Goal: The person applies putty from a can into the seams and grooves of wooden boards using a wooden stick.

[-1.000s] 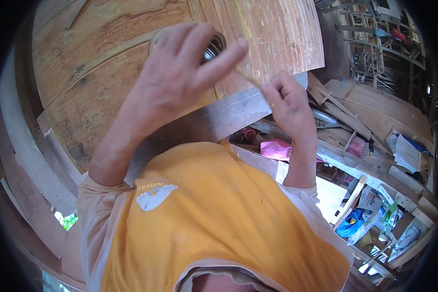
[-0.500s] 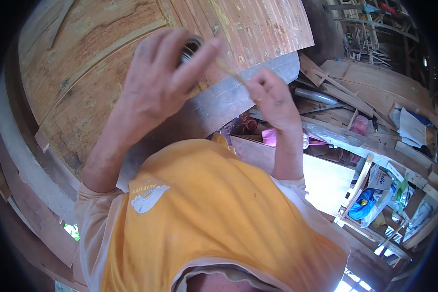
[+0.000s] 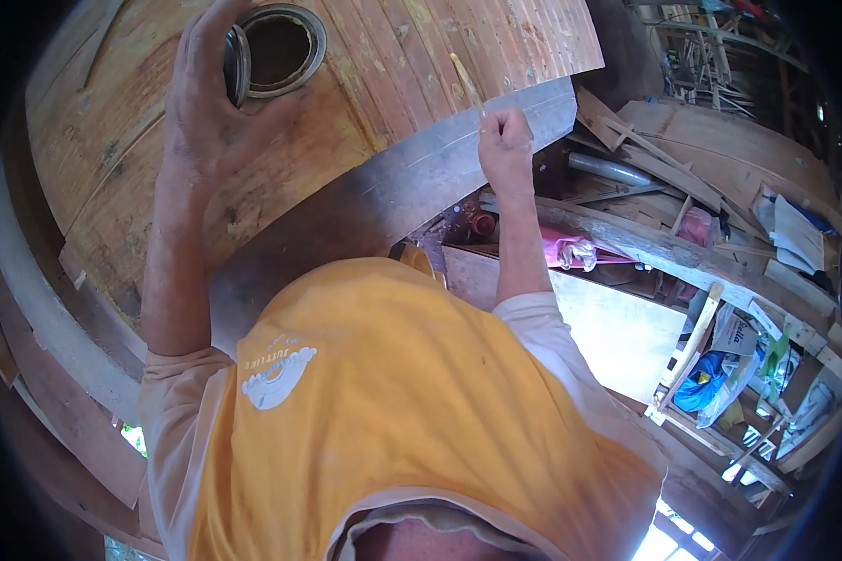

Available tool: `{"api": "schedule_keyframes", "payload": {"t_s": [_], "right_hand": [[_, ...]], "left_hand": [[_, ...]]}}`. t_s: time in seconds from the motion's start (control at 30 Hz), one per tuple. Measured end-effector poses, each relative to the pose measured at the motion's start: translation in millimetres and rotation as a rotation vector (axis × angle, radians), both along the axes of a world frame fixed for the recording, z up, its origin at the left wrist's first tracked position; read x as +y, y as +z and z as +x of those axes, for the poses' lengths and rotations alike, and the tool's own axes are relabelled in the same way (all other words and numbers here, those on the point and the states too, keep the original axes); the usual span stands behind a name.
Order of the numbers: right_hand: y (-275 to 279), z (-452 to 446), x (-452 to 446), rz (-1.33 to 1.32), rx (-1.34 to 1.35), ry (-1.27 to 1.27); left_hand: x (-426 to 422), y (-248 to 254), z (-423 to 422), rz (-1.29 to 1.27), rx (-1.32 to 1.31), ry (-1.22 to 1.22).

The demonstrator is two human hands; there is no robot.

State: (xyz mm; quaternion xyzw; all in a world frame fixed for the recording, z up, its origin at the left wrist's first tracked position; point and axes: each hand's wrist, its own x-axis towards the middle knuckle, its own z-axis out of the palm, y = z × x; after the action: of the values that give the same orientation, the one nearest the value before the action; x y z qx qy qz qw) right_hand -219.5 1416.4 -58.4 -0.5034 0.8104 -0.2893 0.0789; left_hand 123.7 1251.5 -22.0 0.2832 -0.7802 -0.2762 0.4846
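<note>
My left hand [image 3: 206,103] is at the upper left, its fingers and thumb curved around a round metal lid [image 3: 239,65]. The lid stands tilted on edge at the left side of an open can [image 3: 316,56], whose ringed mouth shows dark brown inside. How far my fingers also touch the can is hidden. Over the near edge of the wooden panel [image 3: 402,93], my right hand [image 3: 507,140] is closed in a fist around a thin stick [image 3: 463,79]. Yellowish paste coats the stick's far end, which points up and left.
Beneath the panel's near edge runs a grey board [image 3: 421,187]. To the right lie wood offcuts [image 3: 664,178], a metal tube [image 3: 608,170], a pink plastic bag [image 3: 571,248] and a white board [image 3: 617,327]. A wooden shelf frame holds a blue bag [image 3: 700,381].
My left hand has moved left and up, and the can's open mouth now shows beside the lid. My right hand has shifted slightly down with the stick, away from my left hand.
</note>
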Motion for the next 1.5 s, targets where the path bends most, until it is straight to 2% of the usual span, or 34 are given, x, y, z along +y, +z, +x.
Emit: {"api": "schedule_keyframes", "payload": {"t_s": [0.17,0.27,0.37,0.47,0.57,0.67,0.77,0.87,0.97,1.07,1.17,1.37,1.5], "right_hand": [[-3.1,13.6,8.4,0.041,0.034,-0.122],[-7.2,15.5,-3.8,0.011,0.061,-0.098],[1.5,17.7,-23.6,0.025,-0.037,-0.116],[-4.6,0.2,2.5,0.080,0.147,-0.031],[6.3,2.8,18.2,0.225,-0.048,-0.132],[-11.6,-12.0,1.7,0.182,-0.065,-0.140],[-0.8,-5.9,-20.1,0.193,-0.363,-0.185],[6.3,-8.2,-2.3,0.218,-0.127,-0.128],[1.8,-14.6,6.8,0.231,-0.188,-0.197],[4.9,-5.4,-29.8,0.110,0.001,-0.095],[8.9,0.7,-56.4,0.078,-0.035,-0.073],[-5.0,-10.4,-10.3,0.219,-0.055,-0.178],[-2.4,-3.5,-49.7,0.107,-0.206,-0.162]], "left_hand": [[3.7,8.1,0.9,0.031,-0.025,0.020],[4.0,4.8,0.6,0.020,-0.007,0.008],[3.3,4.5,-0.1,-0.045,-0.040,0.035],[5.0,10.0,2.0,-0.004,-0.060,0.039],[7.2,13.0,0.2,0.039,-0.061,0.049],[7.8,15.5,-4.7,0.016,-0.018,0.012],[12.7,19.5,-5.1,0.002,-0.034,0.030],[10.4,15.8,-2.3,0.033,-0.057,0.053],[9.3,17.1,1.2,0.018,-0.095,0.058],[3.1,12.6,1.0,-0.052,-0.039,-0.001],[8.0,14.7,-1.1,-0.035,-0.051,0.026],[8.9,20.8,2.6,0.026,-0.077,0.030],[9.5,20.3,-1.6,0.048,-0.036,0.001]]}}
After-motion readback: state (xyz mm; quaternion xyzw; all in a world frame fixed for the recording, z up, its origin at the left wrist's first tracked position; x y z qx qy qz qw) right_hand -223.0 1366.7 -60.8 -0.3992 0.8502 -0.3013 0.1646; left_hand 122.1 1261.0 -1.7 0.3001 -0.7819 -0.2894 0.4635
